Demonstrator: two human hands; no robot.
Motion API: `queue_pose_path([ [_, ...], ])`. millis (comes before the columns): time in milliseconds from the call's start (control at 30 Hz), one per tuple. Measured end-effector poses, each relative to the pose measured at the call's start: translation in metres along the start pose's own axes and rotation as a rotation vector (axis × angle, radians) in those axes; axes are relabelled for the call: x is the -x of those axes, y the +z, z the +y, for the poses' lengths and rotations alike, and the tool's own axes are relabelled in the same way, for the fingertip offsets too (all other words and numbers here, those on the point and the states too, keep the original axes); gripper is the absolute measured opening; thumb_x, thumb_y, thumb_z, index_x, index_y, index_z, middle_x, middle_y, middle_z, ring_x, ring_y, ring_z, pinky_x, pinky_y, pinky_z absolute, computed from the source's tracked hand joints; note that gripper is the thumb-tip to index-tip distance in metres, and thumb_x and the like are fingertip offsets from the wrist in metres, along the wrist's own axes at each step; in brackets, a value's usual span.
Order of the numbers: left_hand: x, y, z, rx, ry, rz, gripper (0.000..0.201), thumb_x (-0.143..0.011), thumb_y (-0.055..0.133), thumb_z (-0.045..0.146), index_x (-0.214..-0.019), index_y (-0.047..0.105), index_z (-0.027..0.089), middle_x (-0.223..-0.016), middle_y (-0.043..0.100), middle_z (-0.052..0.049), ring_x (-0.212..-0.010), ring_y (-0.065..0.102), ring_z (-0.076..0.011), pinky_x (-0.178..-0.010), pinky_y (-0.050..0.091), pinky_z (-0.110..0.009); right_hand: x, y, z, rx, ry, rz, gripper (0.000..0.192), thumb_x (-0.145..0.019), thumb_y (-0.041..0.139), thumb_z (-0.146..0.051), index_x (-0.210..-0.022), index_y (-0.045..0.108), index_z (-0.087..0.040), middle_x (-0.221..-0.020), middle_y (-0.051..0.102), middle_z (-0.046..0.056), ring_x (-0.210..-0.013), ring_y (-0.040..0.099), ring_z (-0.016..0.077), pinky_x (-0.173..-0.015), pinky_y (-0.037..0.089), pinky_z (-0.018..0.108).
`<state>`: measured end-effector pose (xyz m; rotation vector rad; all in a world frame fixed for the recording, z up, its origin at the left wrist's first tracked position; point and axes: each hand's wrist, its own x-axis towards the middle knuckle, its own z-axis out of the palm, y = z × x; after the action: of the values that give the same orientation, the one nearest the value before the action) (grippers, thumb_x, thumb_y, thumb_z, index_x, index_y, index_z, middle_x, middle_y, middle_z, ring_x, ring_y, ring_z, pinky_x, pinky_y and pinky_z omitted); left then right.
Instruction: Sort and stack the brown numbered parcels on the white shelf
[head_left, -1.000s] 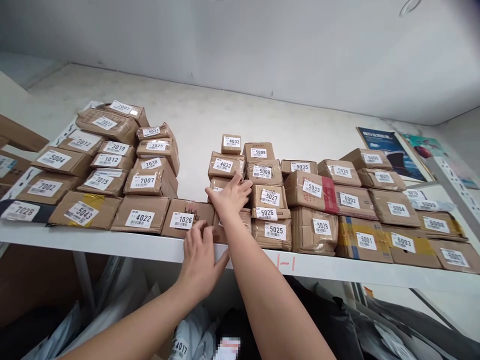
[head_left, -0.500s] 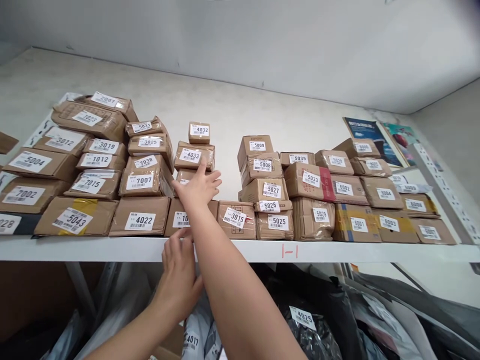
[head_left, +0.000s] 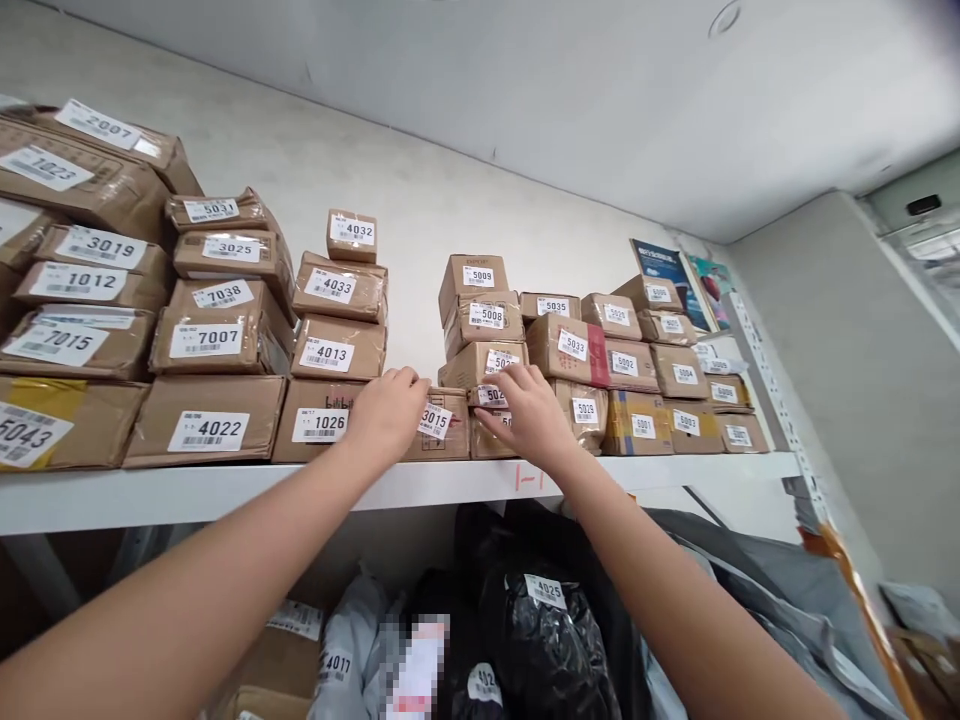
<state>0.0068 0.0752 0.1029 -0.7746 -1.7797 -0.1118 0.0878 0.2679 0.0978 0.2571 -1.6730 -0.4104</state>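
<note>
Head cam: compared with a second ago, both hands are now up on the white shelf [head_left: 225, 490]. The left hand [head_left: 386, 412] rests flat on the box labelled 3015 [head_left: 442, 425], fingers loose, not clamped. The right hand [head_left: 529, 410] has come off the 4033 stack [head_left: 339, 288], which now sits further left, and touches the 5026 box [head_left: 489, 397], fingers spread.

Parcel 3015 [head_left: 437, 424] on shelf [head_left: 225, 492], between parcels 1026 [head_left: 319, 420], 5025 [head_left: 487, 440].
</note>
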Motion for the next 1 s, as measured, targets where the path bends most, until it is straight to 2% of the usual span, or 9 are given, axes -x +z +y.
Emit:
queue_pose_path([
  [100, -0.022, -0.011, -0.01, -0.037, 0.073, -0.11, 0.032, -0.09, 0.037, 0.015, -0.098, 0.068, 0.015, -0.094, 0.065, -0.01, -0.088, 0.061, -0.0269, -0.071, 0.046, -0.036, 0.016, 0.004, 0.013, 0.024, -0.06, -0.028, 0.03, -0.089, 0.052, -0.019, -0.119, 0.055, -0.014, -0.115, 0.059, 0.016, -0.104, 0.05, 0.0329, -0.09, 0.047, 0.048],
  [200, -0.026, -0.018, -0.014, -0.069, 0.116, -0.147, 0.031, -0.089, 0.038, 0.015, -0.095, 0.069, 0.016, -0.094, 0.065, -0.009, -0.087, 0.061, -0.026, -0.07, 0.045, -0.035, 0.016, 0.009, 0.012, 0.011, -0.006, 0.02, 0.029, -0.089, 0.055, -0.023, -0.116, 0.057, -0.014, -0.112, 0.059, 0.017, -0.103, 0.049, 0.0322, -0.091, 0.046, 0.047],
  [267, -0.022, -0.018, -0.006, -0.066, 0.086, -0.13, 0.032, -0.092, 0.037, 0.023, -0.1, 0.067, 0.017, -0.097, 0.064, -0.009, -0.094, 0.059, -0.0268, -0.073, 0.046, -0.036, 0.009, 0.013, 0.007, 0.006, 0.077, 0.047, 0.032, -0.086, 0.061, -0.034, -0.112, 0.059, -0.015, -0.108, 0.057, 0.016, -0.101, 0.048, 0.0324, -0.09, 0.046, 0.047],
  [367, -0.011, -0.008, 0.021, -0.053, -0.059, -0.057, 0.039, -0.087, 0.047, 0.042, -0.113, 0.061, 0.016, -0.111, 0.059, -0.014, -0.112, 0.05, -0.0328, -0.086, 0.045, -0.043, -0.002, 0.02, -0.006, 0.022, 0.314, 0.101, 0.044, -0.078, 0.065, -0.052, -0.101, 0.06, -0.015, -0.106, 0.053, 0.017, -0.099, 0.048, 0.0343, -0.086, 0.045, 0.047],
  [433, -0.003, 0.004, 0.042, -0.035, -0.198, 0.027, 0.052, -0.081, 0.055, 0.049, -0.118, 0.057, 0.013, -0.118, 0.053, -0.018, -0.117, 0.044, -0.0369, -0.095, 0.04, -0.05, -0.007, 0.024, -0.016, 0.045, 0.464, 0.135, 0.049, -0.071, 0.069, -0.054, -0.097, 0.058, -0.014, -0.104, 0.051, 0.018, -0.099, 0.047, 0.0362, -0.084, 0.044, 0.047],
  [500, 0.001, 0.015, 0.059, 0.008, -0.319, 0.117, 0.056, -0.08, 0.059, 0.05, -0.119, 0.055, 0.01, -0.122, 0.049, -0.021, -0.118, 0.041, -0.038, -0.099, 0.036, -0.053, -0.009, 0.029, -0.022, 0.055, 0.549, 0.162, 0.051, -0.066, 0.071, -0.053, -0.095, 0.055, -0.014, -0.103, 0.05, 0.018, -0.099, 0.046, 0.0373, -0.083, 0.044, 0.047],
  [600, 0.002, 0.024, 0.072, 0.081, -0.431, 0.211, 0.047, -0.082, 0.059, 0.044, -0.116, 0.055, 0.011, -0.124, 0.046, -0.02, -0.12, 0.039, -0.0374, -0.095, 0.038, -0.053, -0.008, 0.034, -0.024, 0.051, 0.565, 0.192, 0.048, -0.067, 0.069, -0.052, -0.093, 0.053, -0.015, -0.101, 0.05, 0.017, -0.097, 0.045, 0.0362, -0.083, 0.043, 0.046],
  [733, -0.004, 0.023, 0.075, 0.12, -0.51, 0.275, 0.035, -0.085, 0.055, 0.039, -0.109, 0.059, 0.014, -0.119, 0.047, -0.019, -0.116, 0.041, -0.0372, -0.09, 0.04, -0.053, -0.005, 0.036, -0.018, 0.034, 0.536, 0.224, 0.043, -0.067, 0.068, -0.051, -0.089, 0.051, -0.019, -0.098, 0.049, 0.014, -0.096, 0.046, 0.0341, -0.082, 0.043, 0.045],
  [1000, -0.02, 0.022, 0.075, 0.275, -0.651, 0.335, 0.028, -0.068, 0.068, 0.044, -0.09, 0.067, 0.027, -0.114, 0.048, -0.012, -0.117, 0.039, -0.0365, -0.093, 0.036, -0.056, -0.01, 0.032, -0.009, -0.063, 0.543, 0.191, 0.038, -0.063, 0.068, -0.048, -0.085, 0.051, -0.022, -0.093, 0.044, 0.01, -0.095, 0.044, 0.0335, -0.074, 0.044, 0.042],
])
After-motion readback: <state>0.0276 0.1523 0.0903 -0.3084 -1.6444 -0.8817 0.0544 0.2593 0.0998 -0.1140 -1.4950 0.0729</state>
